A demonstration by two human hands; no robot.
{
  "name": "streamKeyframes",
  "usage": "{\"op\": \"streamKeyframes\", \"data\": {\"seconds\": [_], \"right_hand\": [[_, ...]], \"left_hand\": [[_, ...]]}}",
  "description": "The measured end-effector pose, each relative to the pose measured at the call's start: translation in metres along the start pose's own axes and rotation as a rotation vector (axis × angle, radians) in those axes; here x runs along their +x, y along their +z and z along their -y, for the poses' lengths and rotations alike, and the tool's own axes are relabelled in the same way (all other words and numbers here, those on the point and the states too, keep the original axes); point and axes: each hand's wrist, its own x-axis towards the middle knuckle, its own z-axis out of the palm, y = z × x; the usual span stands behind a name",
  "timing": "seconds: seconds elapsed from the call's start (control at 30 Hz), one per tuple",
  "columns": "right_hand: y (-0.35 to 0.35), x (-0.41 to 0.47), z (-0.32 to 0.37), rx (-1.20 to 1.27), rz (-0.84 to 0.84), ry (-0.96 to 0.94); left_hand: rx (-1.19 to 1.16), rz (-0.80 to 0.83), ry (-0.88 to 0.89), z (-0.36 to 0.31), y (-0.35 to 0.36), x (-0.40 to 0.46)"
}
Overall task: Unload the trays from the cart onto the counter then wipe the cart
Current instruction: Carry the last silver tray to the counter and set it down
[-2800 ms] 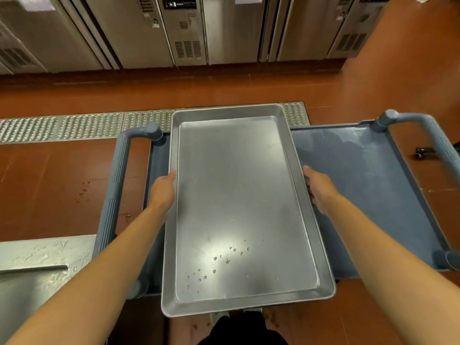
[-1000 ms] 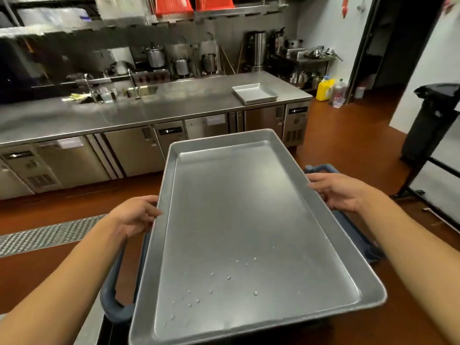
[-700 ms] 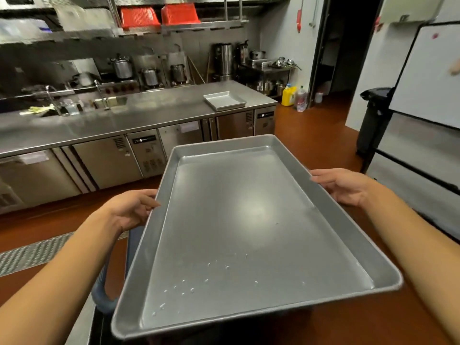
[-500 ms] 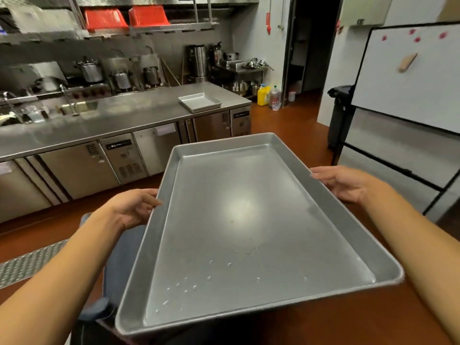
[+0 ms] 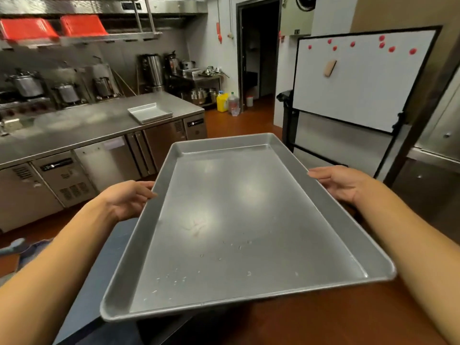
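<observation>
Stainless steel kitchen, red-brown floor, a long steel counter running along the left with cooking pots behind it. A person carries a large aluminium sheet tray level in the air at waist height, seen from their own head. Their left hand grips the tray's left long edge, thumb over the rim and fingers curled beneath; their right hand holds the right long edge the same way. The tray holds no food, only scattered water droplets near its close end. A smaller steel tray already sits on the counter's far end and looks empty. A slice of the blue-grey cart shows below the left forearm. A whiteboard stands to the right. This looks like the unloading step, mid-carry. The next move likely calls for turning left toward the counter and lowering the tray flat onto bare steel, keeping it level so the droplets stay put
</observation>
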Motion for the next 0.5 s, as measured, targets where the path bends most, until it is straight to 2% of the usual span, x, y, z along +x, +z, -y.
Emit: {"op": "streamKeyframes", "data": {"seconds": [0.23, 0.5], "right_hand": [[-0.094, 0.044, 0.047, -0.04, 0.001, -0.022], [-0.146, 0.123, 0.112, -0.024, 0.02, -0.021]], "left_hand": [[-0.061, -0.029, 0.009, -0.023, 0.1, 0.044], [-0.049, -0.116, 0.015, -0.068, 0.167, 0.1]]}}
